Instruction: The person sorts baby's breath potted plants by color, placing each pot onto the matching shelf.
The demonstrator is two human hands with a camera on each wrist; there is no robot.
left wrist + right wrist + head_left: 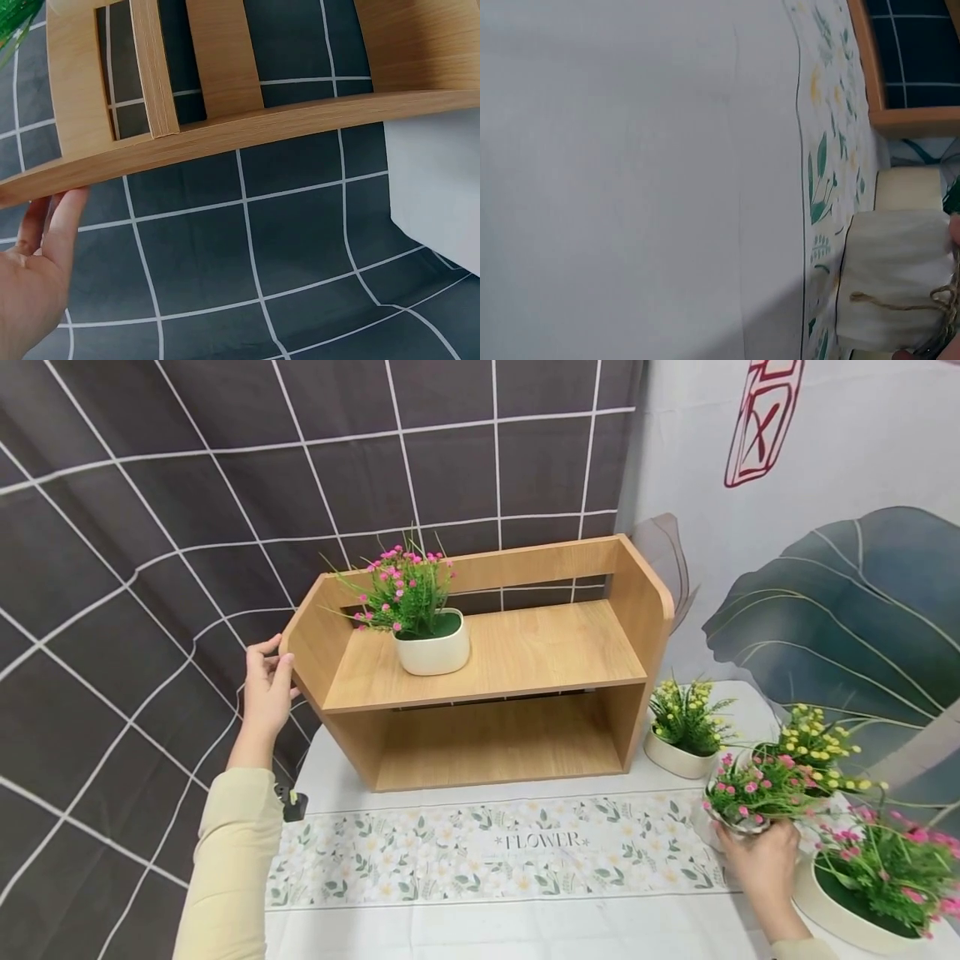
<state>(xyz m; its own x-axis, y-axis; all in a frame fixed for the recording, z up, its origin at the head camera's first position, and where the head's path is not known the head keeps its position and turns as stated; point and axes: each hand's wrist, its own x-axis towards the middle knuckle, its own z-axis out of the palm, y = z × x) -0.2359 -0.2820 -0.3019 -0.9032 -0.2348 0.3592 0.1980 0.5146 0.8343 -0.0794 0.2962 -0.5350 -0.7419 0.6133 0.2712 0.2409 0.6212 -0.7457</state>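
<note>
A two-tier wooden shelf (540, 647) stands on the table. My left hand (266, 689) is at its left side panel; in the left wrist view the fingertips (71, 201) touch the panel's outer face with fingers fairly straight. At the right, my right hand (763, 860) grips a small potted plant with pink flowers (753, 787). The right wrist view shows that plant's pale wrapped pot (892, 274), tied with twine, and only bits of the fingers at the frame's edge. On the upper tier sits a white oval pot (433, 653) of pink flowers.
Right of the shelf stand a yellow-flowered plant (682, 735), another yellow one (817, 743) behind my right hand, and a larger pink one (862, 906). A floral-banded white tablecloth (450, 935) covers the table. Dark grid-patterned cloth (337, 485) hangs behind.
</note>
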